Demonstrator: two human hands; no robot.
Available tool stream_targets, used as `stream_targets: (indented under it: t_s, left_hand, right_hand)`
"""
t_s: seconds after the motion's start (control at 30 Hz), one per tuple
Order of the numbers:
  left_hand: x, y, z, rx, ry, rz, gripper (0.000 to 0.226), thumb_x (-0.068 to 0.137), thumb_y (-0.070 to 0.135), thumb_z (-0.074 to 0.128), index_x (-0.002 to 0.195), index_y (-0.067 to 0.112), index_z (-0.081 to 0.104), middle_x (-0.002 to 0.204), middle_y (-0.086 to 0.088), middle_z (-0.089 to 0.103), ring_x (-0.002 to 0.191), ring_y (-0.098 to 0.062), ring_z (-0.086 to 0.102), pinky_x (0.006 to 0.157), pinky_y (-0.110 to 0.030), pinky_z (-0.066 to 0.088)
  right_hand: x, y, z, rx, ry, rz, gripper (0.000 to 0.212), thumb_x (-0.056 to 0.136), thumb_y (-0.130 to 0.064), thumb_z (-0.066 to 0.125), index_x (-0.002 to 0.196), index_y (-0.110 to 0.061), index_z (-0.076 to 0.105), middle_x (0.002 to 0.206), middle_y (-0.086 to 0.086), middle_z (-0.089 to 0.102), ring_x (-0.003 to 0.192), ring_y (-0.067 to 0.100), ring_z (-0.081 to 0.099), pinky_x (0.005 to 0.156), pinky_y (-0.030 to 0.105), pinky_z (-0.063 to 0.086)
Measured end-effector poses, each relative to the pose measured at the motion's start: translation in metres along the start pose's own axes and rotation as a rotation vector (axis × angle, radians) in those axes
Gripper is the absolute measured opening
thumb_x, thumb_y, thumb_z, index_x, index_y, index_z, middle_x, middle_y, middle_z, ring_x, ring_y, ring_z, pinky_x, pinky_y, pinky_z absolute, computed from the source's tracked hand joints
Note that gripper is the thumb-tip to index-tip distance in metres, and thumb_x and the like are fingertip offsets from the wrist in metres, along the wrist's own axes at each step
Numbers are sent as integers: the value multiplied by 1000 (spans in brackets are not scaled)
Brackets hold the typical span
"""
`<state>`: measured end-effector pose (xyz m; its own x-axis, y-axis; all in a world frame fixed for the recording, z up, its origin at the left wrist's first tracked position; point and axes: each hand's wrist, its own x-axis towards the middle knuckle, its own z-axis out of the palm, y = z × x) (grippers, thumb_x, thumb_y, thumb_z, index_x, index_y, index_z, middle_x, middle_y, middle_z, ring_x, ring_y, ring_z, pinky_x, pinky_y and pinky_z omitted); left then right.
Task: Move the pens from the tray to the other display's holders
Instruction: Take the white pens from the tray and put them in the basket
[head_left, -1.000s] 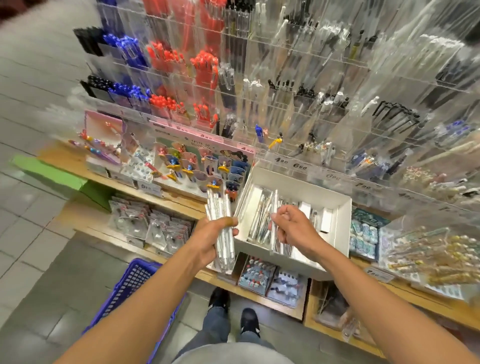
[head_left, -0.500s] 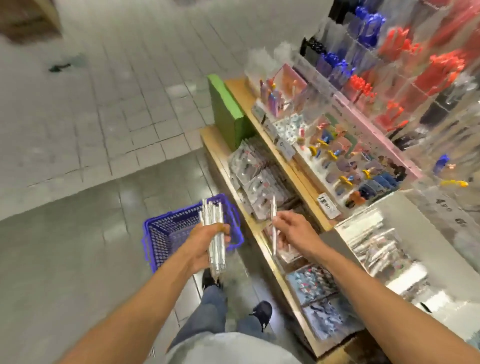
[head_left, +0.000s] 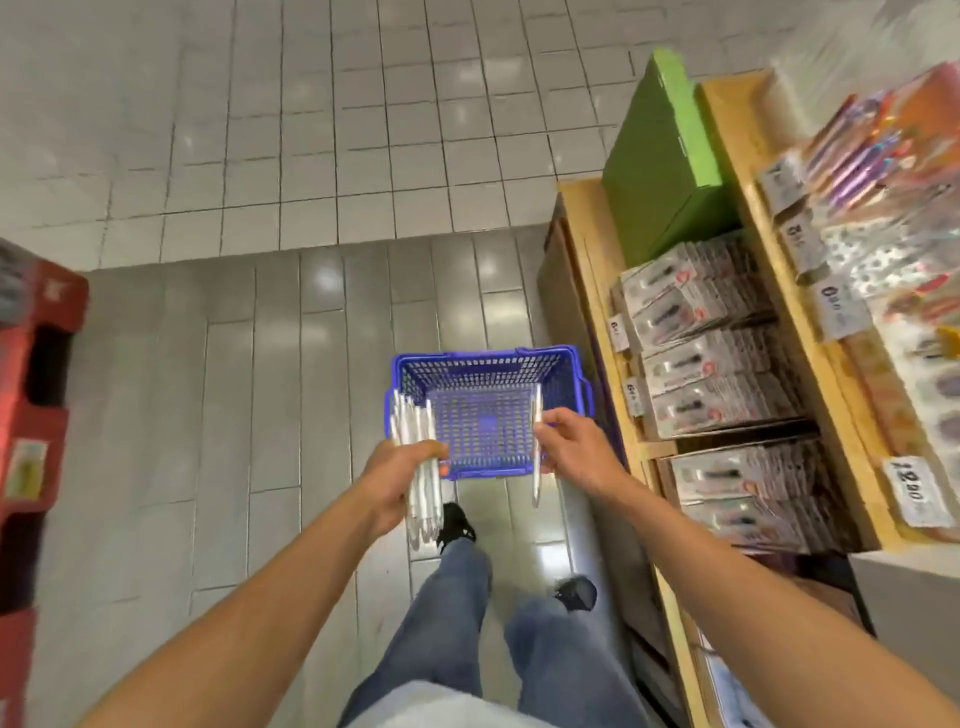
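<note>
Pens (head_left: 418, 467): bundle gripped in left hand (head_left: 397, 483); right hand (head_left: 574, 449) fingers pinch single pen (head_left: 536, 415).

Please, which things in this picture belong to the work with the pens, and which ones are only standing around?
Belong to the job:
- bundle of pens, gripped in the left hand
- single pen, pinched by the right hand

Just lying about:
- blue basket on the floor
- green box
- packaged goods on the wooden shelf
- price tags
- red rack

Both hands, left (head_left: 402, 480) and right (head_left: 574, 447), hold pens (head_left: 418, 457) over a basket (head_left: 488, 364).
</note>
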<state>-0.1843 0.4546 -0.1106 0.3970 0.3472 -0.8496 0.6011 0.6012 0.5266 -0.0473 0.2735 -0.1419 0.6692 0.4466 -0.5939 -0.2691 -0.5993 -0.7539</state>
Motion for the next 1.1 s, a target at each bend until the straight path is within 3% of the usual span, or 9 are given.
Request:
stream_targets:
  t_s: [0.2,0.3,0.37,0.5,0.6,0.67,0.77,0.97,1.1]
  left_hand:
    - [103,-20,-38,14,45,-56,24,82,7,75,104,1,70,104,-16,75,94,-25,71,96,-37,54]
    - [172,-41,-44,4,70,-79,12,83,5,74,93,5,67,68,8,75,53,5,66,47,-9,48]
    - [226,-58,-45,-13,89,-112,10,85,0,70,94,2,67,64,4,73,44,2,63,40,-11,45]
    - [342,-97,-49,17,120,-138,18,86,1,69,104,-1,68,82,-13,69,59,-20,67,60,-31,59]
    - [428,-125,-47,120,136,-137,34,84,8,75,116,1,63,112,-16,70,95,-30,70,90,-45,57]
    - [483,-142,-43,197,146,-142,59,84,12,76,135,-1,48,139,-15,55,126,-33,55,106,-42,44]
    - [558,-168,-37,264,132,-143,77,85,13,76,147,-2,32,151,-19,43,137,-33,44,105,-37,39]
    - [663,-205,-27,381,219,-140,79,86,16,76,149,-1,32,145,-19,49,126,-34,53,91,-33,46]
    - [694,-211,-16,463,329,-111,72,84,15,75,146,2,40,95,-8,63,66,-18,55,53,-18,46]
  right_hand:
    - [83,24,64,-69,-20,41,20,93,-15,60,75,-23,60,60,-4,57,43,-3,50,48,12,42]
    - [138,58,93,-133,-60,67,26,94,-19,59,68,-23,58,59,-7,56,49,3,51,55,19,44]
    - [183,93,115,-163,-89,90,31,94,-20,58,63,-23,55,57,-3,55,53,12,51,62,28,46]
    - [274,161,159,-156,-114,154,13,96,-15,55,83,-14,57,62,6,53,51,17,48,59,31,48]
    - [336,210,191,-94,-126,205,4,96,-9,52,99,-11,53,68,8,52,50,15,50,46,27,51]
    - [375,239,211,-91,-145,218,4,96,-9,52,97,-13,51,69,7,53,55,17,53,51,33,54]
    - [427,281,237,-120,-146,253,8,97,-11,52,104,-13,49,75,8,58,62,20,56,61,39,57]
    - [513,349,274,-256,-113,195,19,97,-18,53,115,-17,46,89,13,65,69,26,62,68,44,58]
    - [545,371,292,-270,-51,122,14,95,-17,56,106,-22,50,96,6,66,77,22,63,70,34,55]
